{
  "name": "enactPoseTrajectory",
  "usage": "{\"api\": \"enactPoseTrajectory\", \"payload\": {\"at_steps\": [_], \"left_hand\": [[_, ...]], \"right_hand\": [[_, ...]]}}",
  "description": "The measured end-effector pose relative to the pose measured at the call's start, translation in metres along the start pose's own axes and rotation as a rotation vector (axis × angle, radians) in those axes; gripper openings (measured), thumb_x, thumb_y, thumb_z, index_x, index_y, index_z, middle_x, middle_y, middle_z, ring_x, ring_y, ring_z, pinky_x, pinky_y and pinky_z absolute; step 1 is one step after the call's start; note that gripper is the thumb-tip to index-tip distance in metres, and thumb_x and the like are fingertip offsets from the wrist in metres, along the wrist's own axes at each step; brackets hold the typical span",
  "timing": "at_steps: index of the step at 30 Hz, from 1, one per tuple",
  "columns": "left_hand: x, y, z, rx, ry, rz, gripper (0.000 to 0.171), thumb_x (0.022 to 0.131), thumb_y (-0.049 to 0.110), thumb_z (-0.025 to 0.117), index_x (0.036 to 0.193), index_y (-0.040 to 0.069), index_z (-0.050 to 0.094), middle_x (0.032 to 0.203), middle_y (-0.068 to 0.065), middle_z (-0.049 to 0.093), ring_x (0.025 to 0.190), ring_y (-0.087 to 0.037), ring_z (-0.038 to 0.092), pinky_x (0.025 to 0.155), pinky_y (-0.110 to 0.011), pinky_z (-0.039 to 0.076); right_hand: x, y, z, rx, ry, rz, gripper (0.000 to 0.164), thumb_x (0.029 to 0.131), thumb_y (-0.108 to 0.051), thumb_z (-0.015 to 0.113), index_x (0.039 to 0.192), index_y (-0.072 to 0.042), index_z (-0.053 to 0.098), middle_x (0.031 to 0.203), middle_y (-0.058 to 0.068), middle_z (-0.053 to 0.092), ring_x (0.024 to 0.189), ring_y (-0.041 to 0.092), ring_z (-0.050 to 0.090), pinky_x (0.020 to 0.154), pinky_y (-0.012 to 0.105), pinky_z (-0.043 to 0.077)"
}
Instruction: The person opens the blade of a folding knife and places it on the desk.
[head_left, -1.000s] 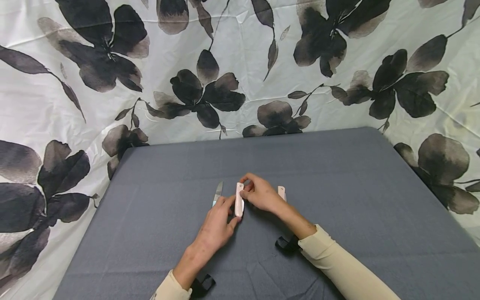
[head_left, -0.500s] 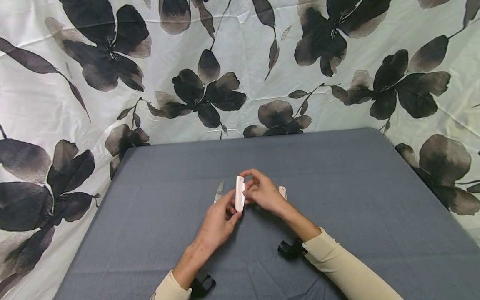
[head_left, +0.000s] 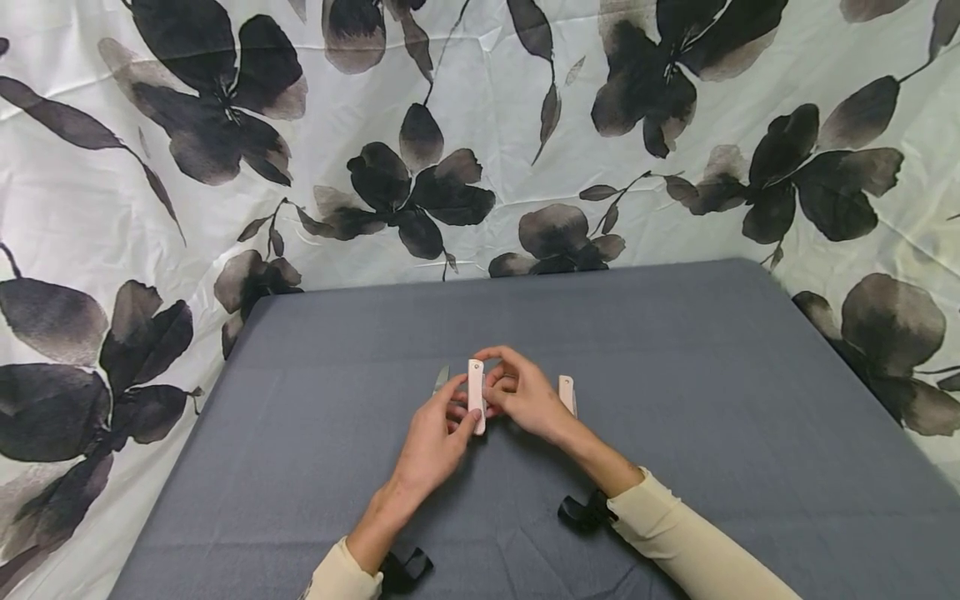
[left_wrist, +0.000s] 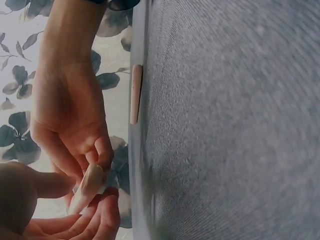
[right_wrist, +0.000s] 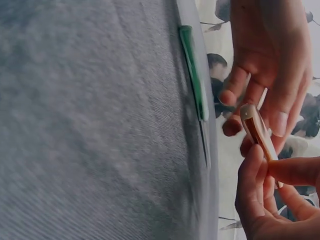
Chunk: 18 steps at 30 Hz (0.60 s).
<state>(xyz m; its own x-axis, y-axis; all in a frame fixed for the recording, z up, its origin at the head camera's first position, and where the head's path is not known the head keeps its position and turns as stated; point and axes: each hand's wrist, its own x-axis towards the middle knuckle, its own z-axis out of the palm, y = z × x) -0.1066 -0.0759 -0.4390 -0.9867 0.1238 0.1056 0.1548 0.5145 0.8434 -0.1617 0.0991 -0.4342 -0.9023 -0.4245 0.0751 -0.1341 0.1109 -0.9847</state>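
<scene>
A folding knife with a pale pink handle (head_left: 476, 396) stands nearly upright between both hands, its blade folded in along the handle. My left hand (head_left: 430, 442) holds it from the left, thumb on the lower part of the handle. From the other side my right hand (head_left: 531, 404) pinches it at the edge, with the index finger bent over near the top end. The right wrist view shows the handle's slot side (right_wrist: 257, 132). On the table to the right lies another pink folding knife (head_left: 567, 393); the left wrist view shows its handle (left_wrist: 135, 95) too.
Behind the left hand lies a knife with its blade out (head_left: 442, 377); its green handle (right_wrist: 194, 75) shows in the right wrist view. Grey cloth covers the table (head_left: 315, 467). A floral curtain (head_left: 480, 92) hangs along the back and sides.
The pink knife has been lifted a little and then lowered slightly, between both hands. The right index finger has moved over its top end; the left thumb has shifted up the handle.
</scene>
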Motion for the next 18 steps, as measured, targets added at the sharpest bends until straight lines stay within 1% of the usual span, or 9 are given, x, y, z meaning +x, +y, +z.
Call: {"api": "enactPoseTrajectory", "payload": {"at_steps": [5, 10, 15, 18], "left_hand": [[0.0003, -0.0007, -0.0016, -0.112, 0.015, -0.015, 0.058, 0.1, 0.004, 0.066, 0.155, 0.005, 0.046, 0.121, -0.017, 0.068, 0.095, -0.021, 0.071, 0.077, -0.024, 0.059], [0.002, -0.0027, -0.0021, -0.207, 0.018, -0.035, 0.06, 0.097, -0.002, 0.067, 0.154, 0.005, 0.048, 0.119, -0.019, 0.066, 0.09, -0.019, 0.071, 0.072, -0.02, 0.057], [0.0022, -0.0036, -0.0033, -0.229, 0.017, -0.055, 0.059, 0.096, -0.003, 0.068, 0.152, 0.006, 0.051, 0.117, -0.021, 0.065, 0.086, -0.019, 0.07, 0.068, -0.019, 0.054], [0.0016, -0.0043, -0.0041, -0.234, 0.015, -0.064, 0.058, 0.095, -0.004, 0.068, 0.151, 0.005, 0.053, 0.116, -0.022, 0.065, 0.086, -0.02, 0.07, 0.065, -0.019, 0.053]], "right_hand": [[-0.0024, -0.0003, 0.0035, -0.008, -0.013, -0.021, 0.046, 0.098, 0.009, 0.06, 0.142, -0.003, 0.056, 0.096, 0.023, 0.062, 0.074, 0.019, 0.067, 0.072, 0.05, 0.062], [-0.0027, 0.001, 0.0039, -0.019, -0.025, -0.044, 0.046, 0.098, 0.009, 0.06, 0.142, -0.001, 0.055, 0.095, 0.022, 0.062, 0.073, 0.019, 0.066, 0.07, 0.049, 0.062], [-0.0039, 0.0015, 0.0035, -0.034, -0.021, -0.032, 0.046, 0.097, 0.008, 0.06, 0.142, -0.004, 0.057, 0.095, 0.019, 0.062, 0.073, 0.02, 0.065, 0.07, 0.051, 0.061], [-0.0042, 0.0033, 0.003, -0.055, -0.022, -0.026, 0.045, 0.098, 0.007, 0.059, 0.141, -0.006, 0.058, 0.095, 0.018, 0.062, 0.073, 0.018, 0.065, 0.07, 0.049, 0.061]]}}
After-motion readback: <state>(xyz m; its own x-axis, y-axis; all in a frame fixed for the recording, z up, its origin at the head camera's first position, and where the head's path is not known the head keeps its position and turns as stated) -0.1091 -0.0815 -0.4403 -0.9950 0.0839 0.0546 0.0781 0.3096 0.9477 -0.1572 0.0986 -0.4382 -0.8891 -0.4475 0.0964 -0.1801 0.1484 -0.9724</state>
